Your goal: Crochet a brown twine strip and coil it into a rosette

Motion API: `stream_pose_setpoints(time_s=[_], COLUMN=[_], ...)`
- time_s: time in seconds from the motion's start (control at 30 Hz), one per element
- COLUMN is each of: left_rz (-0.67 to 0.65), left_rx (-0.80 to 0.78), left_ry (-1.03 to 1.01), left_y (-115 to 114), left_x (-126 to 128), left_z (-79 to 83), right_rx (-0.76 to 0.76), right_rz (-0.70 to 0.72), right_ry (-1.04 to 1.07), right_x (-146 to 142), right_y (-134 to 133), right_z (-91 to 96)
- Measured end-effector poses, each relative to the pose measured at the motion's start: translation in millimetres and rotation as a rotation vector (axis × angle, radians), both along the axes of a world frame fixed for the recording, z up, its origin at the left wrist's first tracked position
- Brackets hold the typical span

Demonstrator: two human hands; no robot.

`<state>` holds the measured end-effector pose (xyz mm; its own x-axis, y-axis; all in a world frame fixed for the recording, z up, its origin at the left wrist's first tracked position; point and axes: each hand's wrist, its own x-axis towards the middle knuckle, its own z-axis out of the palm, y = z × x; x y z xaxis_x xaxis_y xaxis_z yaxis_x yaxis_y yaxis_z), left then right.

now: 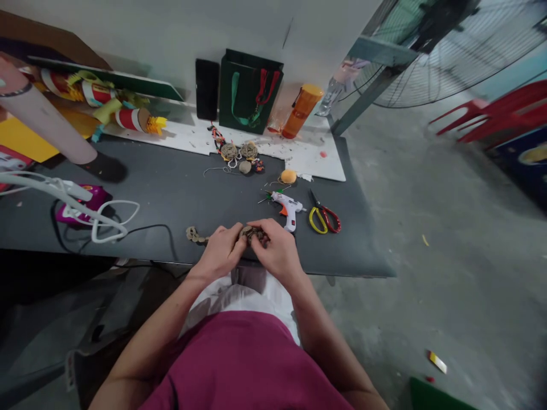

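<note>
Both hands meet near the table's front edge around a brownish-grey knotted cord strip (192, 233), whose curled end trails out on the table to the left. My left hand (223, 247) pinches the strip from the left. My right hand (276, 245) has its fingers closed on a bunched part of the same strip, and the fingers hide much of it. Just beyond my right hand lies a white glue gun (291, 208). Scissors (325, 220) with one yellow and one red handle rest to its right. A small orange ball (288, 176) sits behind the glue gun.
Coiled cord ornaments (229, 151) lie farther back. Against the wall stand a dark phone (207, 89), a green gift bag (243, 108) and an orange bottle (301, 112). White cables run from a purple power strip (96, 198) at left. Another person's arm (51, 119) reaches in there.
</note>
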<state>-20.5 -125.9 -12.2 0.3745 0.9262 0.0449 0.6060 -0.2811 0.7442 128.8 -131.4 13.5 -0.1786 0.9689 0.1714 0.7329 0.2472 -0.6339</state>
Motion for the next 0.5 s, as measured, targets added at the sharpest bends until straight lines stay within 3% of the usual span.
stream_pose_setpoints(time_s=[0.1,0.2,0.37,0.5], left_rz=[0.04,0.074,0.033,0.047], left_rx=[-0.029,-0.038,-0.02,-0.027], left_ry=[-0.084,-0.113,0.014,-0.035], left_y=[-3.4,-4.4,-1.1,-2.2], left_x=[1.7,3.1,1.9,2.9], left_z=[-1.6,-3.2,0.8,1.3], right_rx=[0.0,-0.033,-0.011,0.025], right_rz=[-0.117,-0.116,0.049,-0.048], right_ry=[0.136,0.207,-0.026,-0.005], right_x=[-3.0,-4.9,-3.2,-3.3], right_y=[1.1,0.3,-1.0,0.2], right_z=[-5.4,-6.3,2.3,0.4])
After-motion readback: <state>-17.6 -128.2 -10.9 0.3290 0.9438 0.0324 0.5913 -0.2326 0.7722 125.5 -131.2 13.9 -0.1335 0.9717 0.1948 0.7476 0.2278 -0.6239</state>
